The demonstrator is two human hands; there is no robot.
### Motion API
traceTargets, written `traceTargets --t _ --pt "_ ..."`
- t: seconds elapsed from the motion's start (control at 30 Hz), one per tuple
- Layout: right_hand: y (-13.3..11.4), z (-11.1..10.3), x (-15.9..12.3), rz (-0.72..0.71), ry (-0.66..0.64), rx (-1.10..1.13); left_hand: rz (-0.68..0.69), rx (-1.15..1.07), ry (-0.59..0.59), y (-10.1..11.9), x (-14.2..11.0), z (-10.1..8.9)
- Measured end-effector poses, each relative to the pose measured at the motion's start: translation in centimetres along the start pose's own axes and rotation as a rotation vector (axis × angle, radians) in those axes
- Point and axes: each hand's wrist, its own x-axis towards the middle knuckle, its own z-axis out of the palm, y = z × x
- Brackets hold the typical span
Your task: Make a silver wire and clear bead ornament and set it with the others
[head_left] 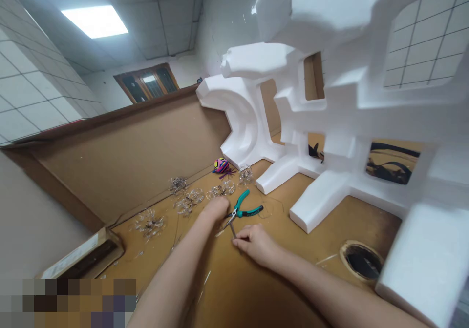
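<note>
My right hand (258,244) is closed, its thumb and fingers pinching the lower end of a thin, dark grey strip (233,230). Just to the left and farther off, my left hand (219,207) is curled with its back toward me. Its fingertips are turned away, so whatever they hold is hidden. A pair of pliers (242,207) with teal and black handles lies between and beyond both hands, jaws pointing toward the strip and handles spread. Small clusters of clear and dark wiry pieces lie past my left hand, among them a nearer clump (189,201) and a farther clump (221,189).
Large white moulded foam (340,118) stands along the right side. A brightly patterned small object (221,165) sits near the cardboard wall (146,147). Another wiry clump (149,224) and a cardboard box (84,257) are at left. A round hole (362,260) opens at right.
</note>
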Motion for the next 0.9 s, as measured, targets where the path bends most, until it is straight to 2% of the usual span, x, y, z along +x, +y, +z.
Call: traceTargets --t 0.13,0.27,0.37,0.47,0.57,0.7,0.9 --pt "0.3 0.0 0.3 0.022 0.017 0.065 -0.045 -0.099 0.081 -1.8 -1.9 -0.8" --pt "0.4 -0.3 0.7 0.09 0.041 0.299 -0.096 -0.362 0.264 -2.8 -4.9 -1.2" --pt "0.5 -0.7 0.7 0.145 -0.022 0.366 -0.101 -0.675 0.373 -1.0 -8.2 0.5" --pt "0.3 -1.0 0.5 0.174 -0.103 0.365 -0.08 -0.986 0.4 2.0 -11.2 3.2" --pt "-0.1 -1.1 0.1 0.187 -0.177 0.361 -0.075 -1.191 0.433 4.2 -13.1 5.2" --pt "-0.8 -1.0 -0.5 0.168 -0.21 0.317 -0.046 -1.306 0.455 5.0 -14.2 5.9" --pt "-1.2 -1.0 -0.6 0.102 -0.132 0.234 -0.002 -1.265 0.479 5.6 -14.1 6.4"
